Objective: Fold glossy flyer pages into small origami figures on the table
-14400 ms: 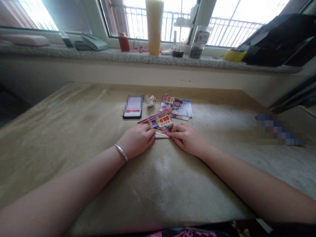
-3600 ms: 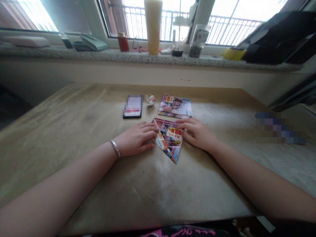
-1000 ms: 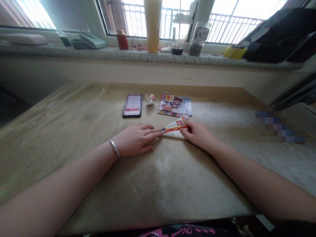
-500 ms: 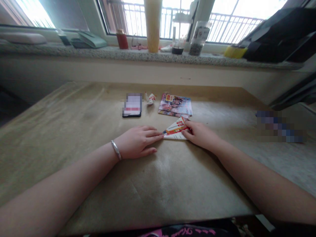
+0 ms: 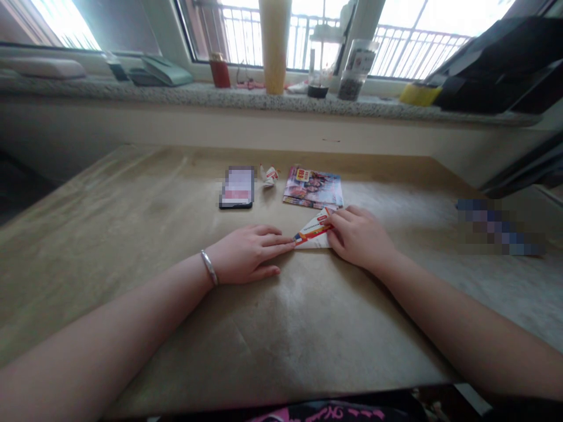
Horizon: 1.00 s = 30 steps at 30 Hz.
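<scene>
A folded sheet of printed paper (image 5: 311, 231), white with red, orange and blue, lies on the table, its narrow point toward the left. My left hand (image 5: 250, 253) rests flat with fingers stretched out, the fingertips pressing on that point. At the wider end, my right hand (image 5: 361, 239) has its fingers and thumb bent over the paper and closed on it, covering its right part. Just behind the paper is a small stack of colourful printed leaflets (image 5: 314, 186).
A phone (image 5: 237, 186) and a crumpled piece of paper (image 5: 268, 176) lie toward the back of the table (image 5: 229, 340). A blurred long item (image 5: 497, 227) is at the right. Bottles and jars stand on the stone windowsill (image 5: 246, 99).
My right hand has shifted its fingers further over the paper, pressing its upper fold down. The left hand stays at the pointed end.
</scene>
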Available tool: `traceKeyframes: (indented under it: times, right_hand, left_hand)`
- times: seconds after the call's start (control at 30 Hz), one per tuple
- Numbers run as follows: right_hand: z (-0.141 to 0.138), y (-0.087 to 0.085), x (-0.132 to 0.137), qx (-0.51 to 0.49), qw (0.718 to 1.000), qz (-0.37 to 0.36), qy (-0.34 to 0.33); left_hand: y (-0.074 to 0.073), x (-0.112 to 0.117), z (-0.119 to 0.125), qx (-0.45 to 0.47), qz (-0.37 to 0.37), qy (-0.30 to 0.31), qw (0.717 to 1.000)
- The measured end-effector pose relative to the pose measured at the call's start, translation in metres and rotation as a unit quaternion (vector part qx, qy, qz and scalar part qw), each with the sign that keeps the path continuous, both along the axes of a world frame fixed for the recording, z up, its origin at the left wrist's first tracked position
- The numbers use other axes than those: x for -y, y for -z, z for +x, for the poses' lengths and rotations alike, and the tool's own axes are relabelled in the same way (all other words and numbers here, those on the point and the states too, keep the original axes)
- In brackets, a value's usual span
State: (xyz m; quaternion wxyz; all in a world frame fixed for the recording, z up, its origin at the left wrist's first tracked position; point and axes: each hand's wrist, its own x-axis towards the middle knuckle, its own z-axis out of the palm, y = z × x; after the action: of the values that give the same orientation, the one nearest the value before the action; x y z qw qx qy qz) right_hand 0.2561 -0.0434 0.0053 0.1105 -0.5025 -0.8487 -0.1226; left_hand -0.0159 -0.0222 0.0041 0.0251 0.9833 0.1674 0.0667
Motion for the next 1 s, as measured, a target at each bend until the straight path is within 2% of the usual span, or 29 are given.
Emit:
traceKeyframes:
  times: [0.17,0.43,0.63,1.0]
  right_hand:
    - [-0.013,0.001,0.005,0.042,0.992,0.027,-0.115]
    - [-0.035,0.007,0.009,0.009,0.997,-0.015,-0.073]
    - [-0.032,0.011,0.004,-0.063,0.996,-0.054,-0.043]
    - [-0.028,0.016,-0.007,-0.112,0.989,-0.096,-0.019]
  left_hand:
    - [0.000,0.000,0.001,0.006,-0.002,0.002,1.000]
    - [0.000,-0.001,0.002,-0.009,-0.009,-0.001,1.000]
    - [0.004,-0.002,0.002,-0.031,-0.016,-0.019,0.999]
    - [0.003,-0.003,0.004,0.004,0.018,0.003,1.000]
